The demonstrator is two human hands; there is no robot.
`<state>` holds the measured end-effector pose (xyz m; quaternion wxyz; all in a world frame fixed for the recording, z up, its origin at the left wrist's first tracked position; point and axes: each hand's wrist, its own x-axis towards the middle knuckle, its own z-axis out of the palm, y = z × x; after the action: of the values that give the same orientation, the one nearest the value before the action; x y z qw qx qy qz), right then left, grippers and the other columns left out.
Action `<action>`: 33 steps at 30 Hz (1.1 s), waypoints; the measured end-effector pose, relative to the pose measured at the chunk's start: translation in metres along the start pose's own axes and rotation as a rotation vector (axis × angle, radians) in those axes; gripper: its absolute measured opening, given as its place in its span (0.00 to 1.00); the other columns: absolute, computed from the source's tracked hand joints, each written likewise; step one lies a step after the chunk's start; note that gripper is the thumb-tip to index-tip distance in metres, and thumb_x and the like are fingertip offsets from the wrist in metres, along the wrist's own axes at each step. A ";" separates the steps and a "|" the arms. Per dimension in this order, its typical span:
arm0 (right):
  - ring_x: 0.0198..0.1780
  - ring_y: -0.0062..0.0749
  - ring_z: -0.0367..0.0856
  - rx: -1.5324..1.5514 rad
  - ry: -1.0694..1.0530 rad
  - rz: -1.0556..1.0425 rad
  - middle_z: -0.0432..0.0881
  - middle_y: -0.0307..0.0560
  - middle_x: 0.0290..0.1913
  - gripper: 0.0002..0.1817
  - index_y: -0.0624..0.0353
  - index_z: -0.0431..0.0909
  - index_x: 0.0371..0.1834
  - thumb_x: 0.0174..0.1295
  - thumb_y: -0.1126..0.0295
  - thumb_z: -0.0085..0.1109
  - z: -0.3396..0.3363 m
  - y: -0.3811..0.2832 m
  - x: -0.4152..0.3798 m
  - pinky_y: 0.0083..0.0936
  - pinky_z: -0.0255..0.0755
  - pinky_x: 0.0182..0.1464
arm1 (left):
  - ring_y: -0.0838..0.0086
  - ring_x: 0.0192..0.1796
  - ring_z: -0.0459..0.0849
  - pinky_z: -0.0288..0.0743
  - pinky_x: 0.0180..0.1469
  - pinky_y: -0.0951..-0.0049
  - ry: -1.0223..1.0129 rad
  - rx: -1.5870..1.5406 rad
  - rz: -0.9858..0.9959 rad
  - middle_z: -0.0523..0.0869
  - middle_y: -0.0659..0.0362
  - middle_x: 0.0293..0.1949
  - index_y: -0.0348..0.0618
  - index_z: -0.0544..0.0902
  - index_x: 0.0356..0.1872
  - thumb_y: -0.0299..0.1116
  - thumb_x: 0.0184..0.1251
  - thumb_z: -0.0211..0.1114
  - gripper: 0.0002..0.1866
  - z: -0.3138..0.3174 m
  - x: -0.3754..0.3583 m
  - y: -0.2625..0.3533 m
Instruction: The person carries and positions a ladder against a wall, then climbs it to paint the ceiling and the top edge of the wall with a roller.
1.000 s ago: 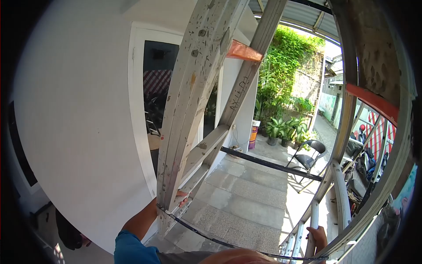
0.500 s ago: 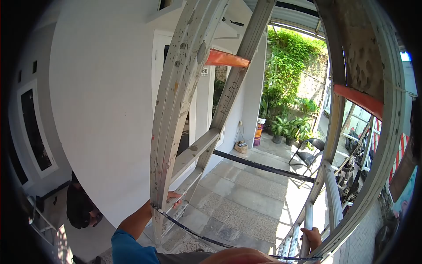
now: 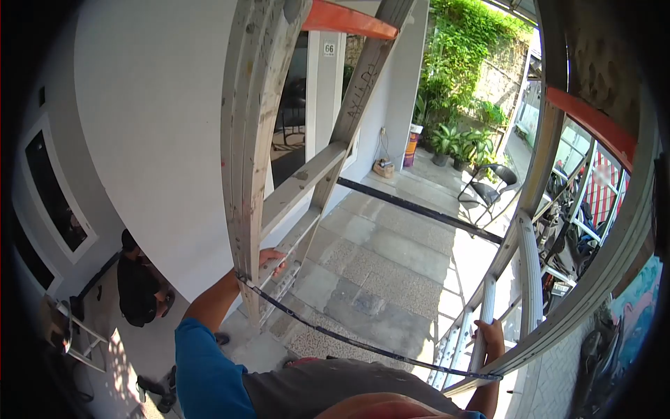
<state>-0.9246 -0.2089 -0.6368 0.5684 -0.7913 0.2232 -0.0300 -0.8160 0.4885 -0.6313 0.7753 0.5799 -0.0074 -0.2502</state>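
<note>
A tall paint-spotted aluminium ladder [image 3: 244,133] with orange braces stands around me, one side on my left and one on my right. My left hand [image 3: 271,261] is wrapped round a rail at the lower left part, its fingers showing on the inner side. On the right, my right hand [image 3: 488,336] is closed round a lower rung of the ladder's other side. A dark strap [image 3: 314,325] crosses in front of my body between the two sides. Farther off, a black bar [image 3: 419,211] joins them.
Another person [image 3: 136,283] in dark clothes crouches at the left by the white wall [image 3: 153,140]. A black chair [image 3: 486,188], potted plants [image 3: 453,146] and a paint bucket [image 3: 412,145] stand ahead. Clutter lies at the right.
The view has tilted downward, so the ladder tops have moved out of frame and more of my torso and the floor shows. Both hands keep their hold on the ladder.
</note>
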 end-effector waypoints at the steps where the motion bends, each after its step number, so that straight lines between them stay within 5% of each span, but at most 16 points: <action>1: 0.18 0.34 0.79 0.002 0.010 0.004 0.77 0.47 0.21 0.15 0.71 0.76 0.36 0.53 0.70 0.68 0.009 -0.007 -0.011 0.29 0.74 0.19 | 0.84 0.27 0.76 0.76 0.30 0.80 -0.025 0.095 0.025 0.77 0.62 0.32 0.41 0.72 0.63 0.42 0.71 0.59 0.24 -0.021 0.009 -0.009; 24: 0.19 0.25 0.77 -0.017 0.091 0.092 0.80 0.43 0.22 0.20 0.66 0.78 0.39 0.57 0.58 0.70 0.182 -0.010 -0.053 0.23 0.69 0.19 | 0.87 0.28 0.75 0.74 0.30 0.85 -0.042 0.157 -0.005 0.76 0.64 0.32 0.39 0.72 0.59 0.46 0.70 0.62 0.25 -0.191 0.003 0.028; 33: 0.20 0.26 0.77 -0.063 0.107 0.118 0.80 0.44 0.23 0.21 0.66 0.79 0.37 0.57 0.56 0.69 0.222 -0.034 -0.036 0.24 0.68 0.21 | 0.87 0.29 0.76 0.75 0.30 0.86 -0.028 0.193 0.038 0.76 0.64 0.32 0.44 0.73 0.48 0.45 0.70 0.63 0.17 -0.220 0.030 0.039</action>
<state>-0.8789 0.0104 -0.6770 0.5314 -0.7915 0.3002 -0.0319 -0.7092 0.6814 -0.6768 0.7203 0.6481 -0.0531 -0.2416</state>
